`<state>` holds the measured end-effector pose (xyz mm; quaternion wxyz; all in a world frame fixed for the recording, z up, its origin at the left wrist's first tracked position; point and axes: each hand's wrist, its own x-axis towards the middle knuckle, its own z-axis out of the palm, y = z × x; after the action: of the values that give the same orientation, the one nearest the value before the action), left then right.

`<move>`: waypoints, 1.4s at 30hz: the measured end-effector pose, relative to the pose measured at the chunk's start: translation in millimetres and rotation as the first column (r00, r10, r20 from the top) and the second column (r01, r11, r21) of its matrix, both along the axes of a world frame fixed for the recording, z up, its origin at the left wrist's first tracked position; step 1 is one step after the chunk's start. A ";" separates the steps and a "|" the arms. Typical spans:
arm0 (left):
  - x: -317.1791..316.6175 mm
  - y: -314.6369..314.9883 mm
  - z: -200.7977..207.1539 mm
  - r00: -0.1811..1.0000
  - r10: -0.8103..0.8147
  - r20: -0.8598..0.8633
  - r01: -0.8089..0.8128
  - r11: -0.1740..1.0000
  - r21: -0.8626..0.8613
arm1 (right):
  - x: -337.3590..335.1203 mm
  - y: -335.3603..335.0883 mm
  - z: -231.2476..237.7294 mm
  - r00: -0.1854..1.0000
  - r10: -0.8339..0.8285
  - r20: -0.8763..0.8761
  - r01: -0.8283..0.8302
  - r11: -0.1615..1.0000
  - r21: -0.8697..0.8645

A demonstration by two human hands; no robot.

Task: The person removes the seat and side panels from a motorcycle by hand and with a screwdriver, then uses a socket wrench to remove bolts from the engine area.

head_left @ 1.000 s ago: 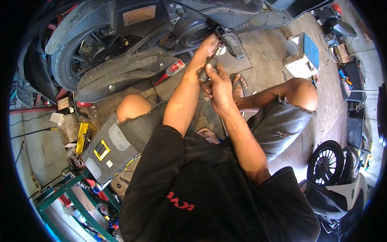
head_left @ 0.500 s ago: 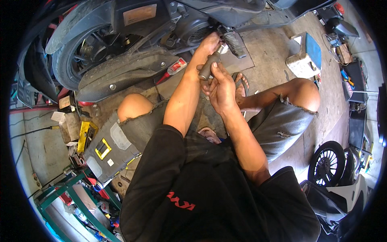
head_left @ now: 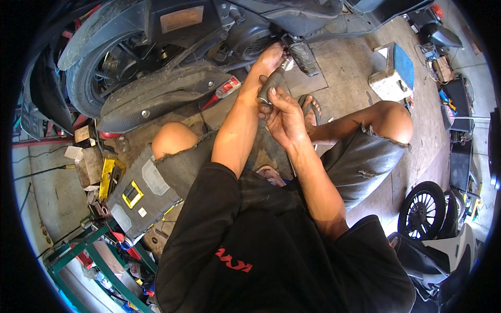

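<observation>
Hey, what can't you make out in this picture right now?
From the head view:
What the left hand touches: hidden by the hand itself.
Far tip of the dark-handled tool in the right hand: too small to tell its shape.
Top of the scooter: cut off by the upper edge.
Print on the brown label: too small.

L hand (head_left: pixel 272 57) had its fingertips hidden nr the black footpeg (head_left: pixel 302 57), grip unclear. R hand (head_left: pixel 286 116) covered pt. of the dark tool (head_left: pixel 274 82); tool tip was too small to ID. Top edge cut off the motorbike (head_left: pixel 162 86), btm edge the black shirt (head_left: pixel 297 250).
</observation>
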<state>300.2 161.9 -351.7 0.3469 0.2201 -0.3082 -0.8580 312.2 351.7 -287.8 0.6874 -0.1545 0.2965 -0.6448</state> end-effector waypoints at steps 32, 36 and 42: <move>-10.6 -4.6 -8.7 0.994 -0.055 -0.098 0.058 0.998 0.030 | -24.0 3.4 -4.3 0.994 0.090 0.061 -0.086 0.994 -0.067; -10.2 1.4 1.9 0.994 -0.066 -0.082 0.073 0.994 0.086 | -24.1 4.0 -8.9 0.996 0.084 0.040 -0.083 0.996 -0.011; -5.3 -3.2 -7.1 0.995 -0.073 -0.073 0.074 0.997 0.011 | -19.3 0.1 16.0 0.988 0.101 0.115 -0.089 0.990 -0.105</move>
<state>294.9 158.8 -358.9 0.3247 0.1798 -0.2974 -0.8796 292.9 351.8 -271.8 0.7253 -0.1636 0.2144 -0.6334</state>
